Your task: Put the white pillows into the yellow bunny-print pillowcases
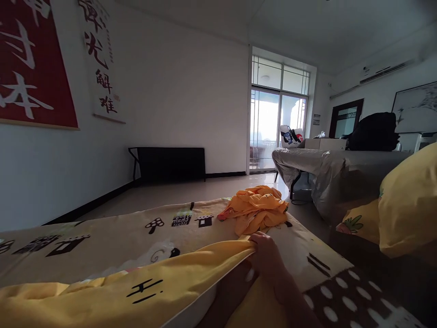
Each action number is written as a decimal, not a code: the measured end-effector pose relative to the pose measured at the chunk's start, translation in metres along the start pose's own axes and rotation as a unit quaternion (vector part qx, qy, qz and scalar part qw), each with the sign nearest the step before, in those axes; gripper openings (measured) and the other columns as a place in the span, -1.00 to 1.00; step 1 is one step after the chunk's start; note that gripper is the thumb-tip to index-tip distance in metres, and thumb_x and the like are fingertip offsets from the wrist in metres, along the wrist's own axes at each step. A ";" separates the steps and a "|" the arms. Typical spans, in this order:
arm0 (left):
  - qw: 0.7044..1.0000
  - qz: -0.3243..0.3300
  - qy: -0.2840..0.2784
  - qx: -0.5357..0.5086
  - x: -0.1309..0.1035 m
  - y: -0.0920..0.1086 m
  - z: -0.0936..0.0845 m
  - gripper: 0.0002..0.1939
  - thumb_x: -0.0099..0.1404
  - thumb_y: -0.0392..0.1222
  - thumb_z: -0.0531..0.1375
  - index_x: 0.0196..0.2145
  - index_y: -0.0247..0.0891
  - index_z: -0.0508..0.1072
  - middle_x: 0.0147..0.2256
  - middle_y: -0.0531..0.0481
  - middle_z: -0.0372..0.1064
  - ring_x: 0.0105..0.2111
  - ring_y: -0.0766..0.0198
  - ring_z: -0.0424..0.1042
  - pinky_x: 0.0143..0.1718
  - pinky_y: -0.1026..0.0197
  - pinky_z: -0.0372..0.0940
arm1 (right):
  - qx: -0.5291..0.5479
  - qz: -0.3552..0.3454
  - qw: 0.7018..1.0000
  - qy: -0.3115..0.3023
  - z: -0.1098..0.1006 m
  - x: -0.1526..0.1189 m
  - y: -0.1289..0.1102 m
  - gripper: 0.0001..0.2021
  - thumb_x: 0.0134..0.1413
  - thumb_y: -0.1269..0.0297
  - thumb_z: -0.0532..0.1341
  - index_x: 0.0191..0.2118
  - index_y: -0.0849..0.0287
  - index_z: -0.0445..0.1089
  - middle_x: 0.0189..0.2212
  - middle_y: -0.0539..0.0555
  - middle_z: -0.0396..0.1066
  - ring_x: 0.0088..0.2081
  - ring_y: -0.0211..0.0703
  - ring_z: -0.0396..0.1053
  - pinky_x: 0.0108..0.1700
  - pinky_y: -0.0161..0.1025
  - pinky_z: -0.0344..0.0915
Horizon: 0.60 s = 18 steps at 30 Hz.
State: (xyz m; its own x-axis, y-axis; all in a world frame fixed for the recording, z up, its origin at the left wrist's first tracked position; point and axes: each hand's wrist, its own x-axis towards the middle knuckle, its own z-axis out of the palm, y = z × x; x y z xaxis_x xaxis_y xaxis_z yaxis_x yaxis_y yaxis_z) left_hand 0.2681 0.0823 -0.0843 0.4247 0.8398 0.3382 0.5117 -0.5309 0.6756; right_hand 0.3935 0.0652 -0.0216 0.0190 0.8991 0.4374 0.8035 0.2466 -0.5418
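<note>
A yellow cloth cover [112, 298] printed with "Hi" stretches across the front of the bed. My right hand [266, 249] is closed on its far right corner, the fingers bent over the edge. Beneath the raised white-lined edge, my left hand [235, 284] shows only as a dark arm reaching toward the same corner; its fingers are hidden by cloth and shadow. Just beyond my right hand lies a crumpled orange cloth [261, 207]. Under both spreads a beige printed blanket [129, 228].
A yellow pillow [409, 200] with a pineapple print rises at the right. Behind it stands a plastic-covered table [307, 159] with a black bag [373, 132] and boxes. A folded black table [170, 164] leans near the far wall. Brown polka-dot fabric [341, 296] lies at lower right.
</note>
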 end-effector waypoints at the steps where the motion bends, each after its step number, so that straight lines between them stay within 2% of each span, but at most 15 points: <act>1: 1.000 0.009 -0.006 0.003 0.000 0.002 -0.001 -0.71 0.21 0.02 0.17 -0.19 -0.18 0.49 -0.12 -0.04 0.46 -0.06 0.11 0.38 0.05 0.00 0.23 | 0.006 -0.002 1.000 0.004 0.000 0.000 0.000 -0.85 -0.19 0.52 0.16 -0.46 0.18 0.43 -0.40 0.06 0.42 -0.37 -0.24 0.29 -0.37 -0.39 0.06; 8: 1.000 0.020 -0.004 0.007 -0.006 0.004 -0.009 -0.65 0.29 -0.04 0.11 -0.03 -0.25 0.36 0.01 -0.10 0.30 -0.06 0.13 0.35 -0.03 -0.03 0.30 | 0.034 -0.009 0.999 0.003 0.001 -0.001 0.002 -0.81 -0.19 0.56 0.12 -0.47 0.19 0.43 -0.41 0.05 0.41 -0.39 -0.26 0.29 -0.38 -0.39 0.04; 13: 1.000 0.014 0.013 0.004 -0.004 0.005 -0.010 -0.66 0.30 -0.06 0.11 -0.02 -0.24 0.34 0.00 -0.11 0.29 -0.08 0.16 0.35 -0.07 0.00 0.33 | 0.047 -0.009 0.999 0.001 0.003 0.000 0.004 -0.81 -0.15 0.54 0.10 -0.46 0.19 0.44 -0.42 0.06 0.41 -0.40 -0.26 0.29 -0.39 -0.39 0.04; 18: 1.000 0.022 0.020 -0.004 -0.002 0.006 -0.008 -0.67 0.30 -0.06 0.10 -0.02 -0.23 0.35 0.01 -0.11 0.29 -0.08 0.16 0.35 -0.07 0.00 0.33 | 0.049 -0.015 0.999 0.001 0.005 0.001 0.005 -0.77 -0.21 0.57 0.10 -0.44 0.18 0.44 -0.41 0.05 0.41 -0.38 -0.26 0.30 -0.38 -0.39 0.04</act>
State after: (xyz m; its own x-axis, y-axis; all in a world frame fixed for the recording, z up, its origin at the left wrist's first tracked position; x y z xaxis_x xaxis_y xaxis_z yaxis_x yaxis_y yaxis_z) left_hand 0.2645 0.0783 -0.0753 0.4158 0.8197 0.3940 0.4872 -0.5666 0.6646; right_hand 0.3948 0.0691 -0.0272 -0.0024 0.8898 0.4564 0.7410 0.3081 -0.5967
